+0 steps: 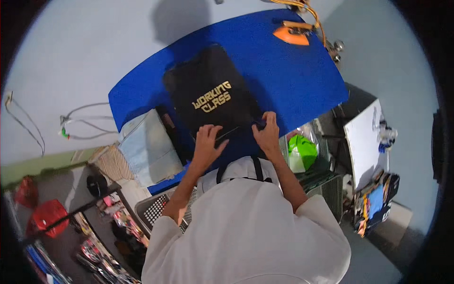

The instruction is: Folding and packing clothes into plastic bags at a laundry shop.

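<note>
A folded black garment [212,81], probably a T-shirt, lies flat on the blue cloth of the table [291,74]. Pale lettering [212,96] is printed across its middle. My left hand [209,143] is at the garment's near edge, fingertips on or just over the fabric and the thumb spread away. At the near right corner is my right hand [266,133], its thumb and fingers curled on either side of dark cloth. Whether it pinches that cloth is unclear. Left of the garment sits a folded light-blue denim piece [150,145], with dark cloth beside it.
An orange iron [291,34] with a cord stands at the table's far right. Plastic baskets [152,209] flank me, the right one near a bright green bag [302,151]. Wires hang along the left wall. Shelves with assorted goods [95,245] are at lower left, stacked clothes [377,200] at right.
</note>
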Available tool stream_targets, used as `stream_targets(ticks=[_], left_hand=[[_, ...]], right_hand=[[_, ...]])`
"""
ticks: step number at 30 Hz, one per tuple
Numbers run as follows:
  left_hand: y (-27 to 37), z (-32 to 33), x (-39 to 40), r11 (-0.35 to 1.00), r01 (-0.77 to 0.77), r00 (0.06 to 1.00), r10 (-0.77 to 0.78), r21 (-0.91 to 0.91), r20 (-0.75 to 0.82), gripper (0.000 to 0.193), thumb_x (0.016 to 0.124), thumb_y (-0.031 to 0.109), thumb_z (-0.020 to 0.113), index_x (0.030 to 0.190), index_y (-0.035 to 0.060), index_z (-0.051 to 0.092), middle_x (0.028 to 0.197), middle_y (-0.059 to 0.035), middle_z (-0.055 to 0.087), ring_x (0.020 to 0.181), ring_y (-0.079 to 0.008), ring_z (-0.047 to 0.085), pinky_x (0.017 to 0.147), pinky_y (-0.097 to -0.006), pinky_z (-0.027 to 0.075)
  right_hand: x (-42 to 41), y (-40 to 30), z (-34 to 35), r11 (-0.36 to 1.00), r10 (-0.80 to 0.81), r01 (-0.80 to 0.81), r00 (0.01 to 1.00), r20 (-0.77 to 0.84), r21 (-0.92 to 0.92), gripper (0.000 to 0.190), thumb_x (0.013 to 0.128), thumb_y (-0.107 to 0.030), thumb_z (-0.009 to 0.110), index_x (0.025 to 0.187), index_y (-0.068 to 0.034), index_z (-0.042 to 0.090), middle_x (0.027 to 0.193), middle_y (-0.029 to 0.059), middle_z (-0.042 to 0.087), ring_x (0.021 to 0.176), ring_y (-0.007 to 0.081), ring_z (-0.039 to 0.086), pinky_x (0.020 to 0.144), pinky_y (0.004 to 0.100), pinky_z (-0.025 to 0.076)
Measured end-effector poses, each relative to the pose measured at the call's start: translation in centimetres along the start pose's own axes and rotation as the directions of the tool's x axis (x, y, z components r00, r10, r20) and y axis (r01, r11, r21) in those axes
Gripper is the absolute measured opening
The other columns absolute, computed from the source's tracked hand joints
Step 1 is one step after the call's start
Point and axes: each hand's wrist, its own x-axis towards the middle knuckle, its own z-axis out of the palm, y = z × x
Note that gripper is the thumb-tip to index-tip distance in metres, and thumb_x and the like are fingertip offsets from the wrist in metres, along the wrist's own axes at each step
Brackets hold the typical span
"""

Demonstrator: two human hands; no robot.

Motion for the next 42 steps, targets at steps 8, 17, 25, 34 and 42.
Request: stream_targets(ticks=[8, 17, 25, 34, 42], left_hand=[[-1.1, 6.8, 4.4, 0.896, -0.061, 0.989, 0.115, 0.441, -0.097, 0.088, 0.074, 0.013, 0.077, 0.149, 0.0105, 0.031, 0.152, -0.0206, 0.027, 0.142, -0.0362, 0.026, 0.116, -0.0490, 0.022], [-1.2, -0.7, 7.4, 0.967, 0.128, 0.991, -0.119, -0.219, 0.058, 0.040, 0.091, 0.002, 0.057, 0.131, -0.0019, 0.054, 0.127, -0.0197, 0.061, 0.121, -0.0262, 0.055, 0.103, -0.0335, 0.039], [-3.9, -7.2, 10.8, 0.705, 0.452, 0.886, -0.424, -0.546, 0.187, 0.038, 0.099, 0.029, 0.058, 0.121, -0.0007, 0.061, 0.112, -0.0032, 0.064, 0.100, -0.0112, 0.054, 0.091, -0.0260, 0.040], [-3.6, -8.7, 12.2, 0.698, 0.467, 0.884, -0.396, -0.543, 0.250, 0.039, 0.099, 0.031, 0.058, 0.123, 0.0000, 0.061, 0.111, -0.0005, 0.064, 0.100, -0.0096, 0.053, 0.093, -0.0243, 0.038], [-3.8, -8.7, 12.4, 0.700, 0.491, 0.869, -0.434, -0.519, 0.237, 0.041, 0.097, 0.031, 0.060, 0.124, 0.0008, 0.060, 0.112, -0.0017, 0.064, 0.100, -0.0111, 0.054, 0.092, -0.0257, 0.039]], right_hand=[[0.7, 0.9, -0.6, 0.997, 0.076, -0.074, 0.992, -0.100, 0.027, 0.044, 0.071, -0.008, 0.072, 0.104, -0.002, 0.043, 0.099, 0.0179, 0.048, 0.091, 0.0418, 0.055, 0.074, 0.0461, 0.047], [-0.7, 1.1, -0.2, 0.964, 0.238, -0.226, 0.969, -0.074, 0.139, 0.045, 0.071, -0.007, 0.072, 0.104, -0.004, 0.041, 0.100, 0.0184, 0.046, 0.085, 0.0441, 0.056, 0.070, 0.0489, 0.048], [2.3, -1.9, 2.7, 0.959, 0.075, -0.062, 0.997, -0.036, 0.278, 0.044, 0.071, -0.002, 0.072, 0.099, -0.004, 0.039, 0.093, 0.0176, 0.042, 0.077, 0.0442, 0.056, 0.061, 0.0487, 0.045], [3.4, -1.2, 2.0, 0.965, 0.133, -0.110, 0.988, -0.082, 0.239, 0.046, 0.071, -0.002, 0.073, 0.102, -0.004, 0.040, 0.096, 0.0193, 0.044, 0.079, 0.0453, 0.057, 0.064, 0.0487, 0.048], [1.6, -0.6, 1.8, 0.963, 0.189, -0.194, 0.981, 0.041, 0.187, 0.048, 0.071, -0.005, 0.073, 0.104, -0.004, 0.038, 0.099, 0.0196, 0.045, 0.082, 0.0455, 0.056, 0.066, 0.0495, 0.048]])
